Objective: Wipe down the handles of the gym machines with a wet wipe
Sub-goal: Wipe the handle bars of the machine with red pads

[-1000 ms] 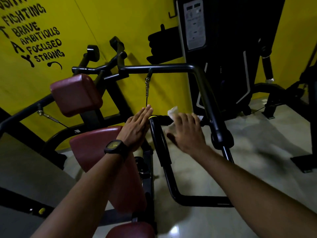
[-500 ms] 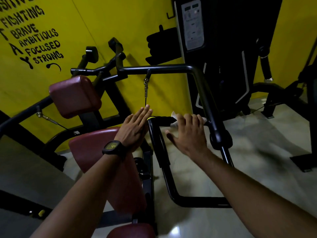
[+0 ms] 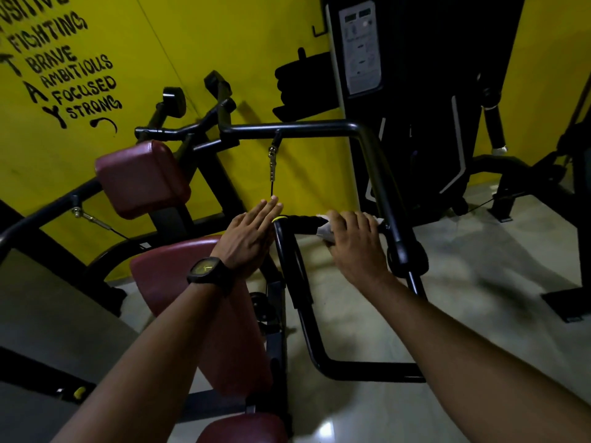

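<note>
White wipe (image 3: 323,231) sits on the black handle (image 3: 300,222), right of centre; right hand (image 3: 355,251) curls over it, gripping wipe and bar together; left hand (image 3: 249,241) flat, fingers straight, just left of the handle's yellow-ringed end; watch (image 3: 206,271) on that wrist.

Black watch (image 3: 209,272) on wrist behind my left hand (image 3: 252,233): chunky squarish case, wide dark strap, yellowish dial, thin pointers. Left forearm (image 3: 153,362), right forearm (image 3: 479,346) both bare to bottom edge.
</note>
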Demonstrator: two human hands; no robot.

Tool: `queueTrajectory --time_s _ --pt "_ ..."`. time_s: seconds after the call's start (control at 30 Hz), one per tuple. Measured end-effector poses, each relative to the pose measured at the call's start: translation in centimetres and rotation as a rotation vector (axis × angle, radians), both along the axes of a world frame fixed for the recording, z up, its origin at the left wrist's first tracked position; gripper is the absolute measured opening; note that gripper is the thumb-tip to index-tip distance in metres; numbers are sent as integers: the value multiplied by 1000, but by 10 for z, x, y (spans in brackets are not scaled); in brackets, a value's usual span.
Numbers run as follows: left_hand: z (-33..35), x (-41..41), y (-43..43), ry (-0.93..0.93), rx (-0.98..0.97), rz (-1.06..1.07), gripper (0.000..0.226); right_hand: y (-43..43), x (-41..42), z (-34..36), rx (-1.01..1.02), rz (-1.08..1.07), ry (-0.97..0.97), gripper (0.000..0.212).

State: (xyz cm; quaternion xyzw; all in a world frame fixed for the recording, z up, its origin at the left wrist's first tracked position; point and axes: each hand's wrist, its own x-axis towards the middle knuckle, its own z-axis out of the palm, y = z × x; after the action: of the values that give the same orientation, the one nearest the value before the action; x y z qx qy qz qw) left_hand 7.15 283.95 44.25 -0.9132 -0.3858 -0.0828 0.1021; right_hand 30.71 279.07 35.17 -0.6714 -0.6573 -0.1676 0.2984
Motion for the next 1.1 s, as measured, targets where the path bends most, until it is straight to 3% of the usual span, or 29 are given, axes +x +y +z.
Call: queueTrajectory --time_s 0.4,0.67,0.87,1.1 --pt "3 11 -16 -28 -44 95 71 -14 -19 -14 74 17 -138 68" --pt "1 7 -13 -17 -41 76 65 2 -16 -6 211 183 -141 55" --pt "0 5 -10 -22 -33 64 65 2 -27 -8 190 145 -138 61" --pt "2 3 -4 -25 -43 47 64 23 -30 24 94 303 -12 47"
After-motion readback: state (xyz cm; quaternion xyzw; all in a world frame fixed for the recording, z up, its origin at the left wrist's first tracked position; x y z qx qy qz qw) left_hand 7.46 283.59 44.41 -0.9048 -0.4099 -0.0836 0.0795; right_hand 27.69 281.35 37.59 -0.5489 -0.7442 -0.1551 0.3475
